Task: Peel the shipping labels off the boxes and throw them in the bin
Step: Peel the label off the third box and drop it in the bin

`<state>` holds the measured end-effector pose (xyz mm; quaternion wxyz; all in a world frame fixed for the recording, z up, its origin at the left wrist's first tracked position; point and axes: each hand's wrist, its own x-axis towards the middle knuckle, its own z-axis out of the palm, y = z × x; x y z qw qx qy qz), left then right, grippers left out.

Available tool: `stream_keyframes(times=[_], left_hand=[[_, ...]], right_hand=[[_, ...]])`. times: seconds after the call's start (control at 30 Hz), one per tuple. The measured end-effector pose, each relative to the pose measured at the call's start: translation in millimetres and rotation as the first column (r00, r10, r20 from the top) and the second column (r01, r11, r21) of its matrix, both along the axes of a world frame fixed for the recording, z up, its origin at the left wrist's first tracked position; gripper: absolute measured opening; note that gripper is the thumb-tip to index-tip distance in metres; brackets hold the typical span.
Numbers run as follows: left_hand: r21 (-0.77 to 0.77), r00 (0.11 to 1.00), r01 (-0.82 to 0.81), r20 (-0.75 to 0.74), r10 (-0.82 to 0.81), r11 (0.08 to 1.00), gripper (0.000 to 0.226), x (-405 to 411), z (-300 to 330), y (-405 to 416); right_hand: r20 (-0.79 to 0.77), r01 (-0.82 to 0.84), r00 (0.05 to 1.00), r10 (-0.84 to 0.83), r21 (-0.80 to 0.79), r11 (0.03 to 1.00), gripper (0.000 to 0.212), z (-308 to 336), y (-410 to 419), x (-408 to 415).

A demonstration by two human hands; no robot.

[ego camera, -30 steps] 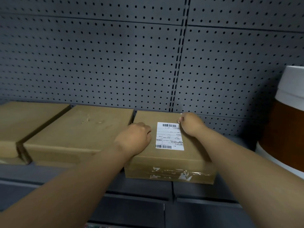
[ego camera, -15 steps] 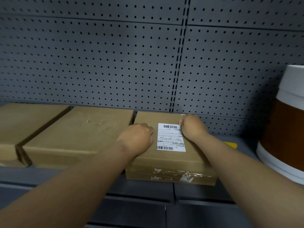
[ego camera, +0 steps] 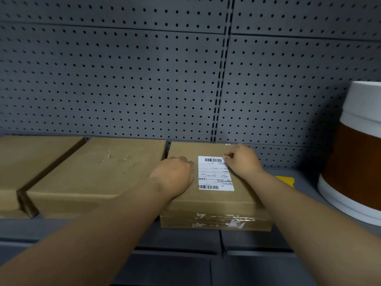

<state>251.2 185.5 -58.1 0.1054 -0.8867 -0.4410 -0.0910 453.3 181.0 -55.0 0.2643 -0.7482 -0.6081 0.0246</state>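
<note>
At mid-frame the right-hand box (ego camera: 214,182) sits on the shelf (ego camera: 305,182), its white label (ego camera: 214,174) flat on the lid. The left hand (ego camera: 173,178) lies curled and closed on the lid just left of the label, pressing the box down and holding nothing. The right hand (ego camera: 243,162) has its fingertips pinched at the label's upper right corner; whether the corner has lifted cannot be told.

The likely trouble is tearing: a thin paper label pulled fast or steeply may split and leave a strip stuck, or strip the cardboard's top skin. If the left hand lets up, the box could slide toward the shelf's front edge, which it already reaches.

Room is tight at the back, where the box meets the pegboard (ego camera: 123,79), and to the left, where a second box (ego camera: 99,172) sits close by, with a third box (ego camera: 31,162) beyond at the frame's left edge. To the right there is open shelf with a small yellow thing (ego camera: 285,180), then a large white and brown tub (ego camera: 354,153). Peeling toward the lower left of the frame looks freest. No bin is in view.
</note>
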Motion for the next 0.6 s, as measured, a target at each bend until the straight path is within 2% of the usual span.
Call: stream_keyframes(times=[0.2, 0.4, 0.53, 0.6], left_hand=[[0.006, 1.0, 0.011, -0.005, -0.011, 1.0, 0.026, -0.1, -1.7, 2.2], [0.033, 1.0, 0.012, -0.015, -0.012, 0.999, 0.024, -1.1, -2.4, 1.5], [0.041, 0.999, 0.02, -0.032, -0.019, 0.999, 0.025, -0.5, -1.4, 1.2], [0.044, 0.999, 0.023, -0.041, -0.022, 0.999, 0.027, 0.2, -0.2, 1.0]], right_hand=[[0.039, 0.009, 0.999, -0.009, 0.011, 1.0, 0.023, 2.9, 1.1, -3.8], [0.173, 0.0, 0.985, 0.004, -0.026, 1.0, 0.022, -2.0, 11.6, -5.1], [0.128, 0.001, 0.992, 0.005, -0.044, 0.999, 0.021, -2.8, 10.9, -6.2], [0.049, -0.015, 0.999, 0.017, -0.044, 0.999, 0.022, -2.5, 7.3, -4.6]])
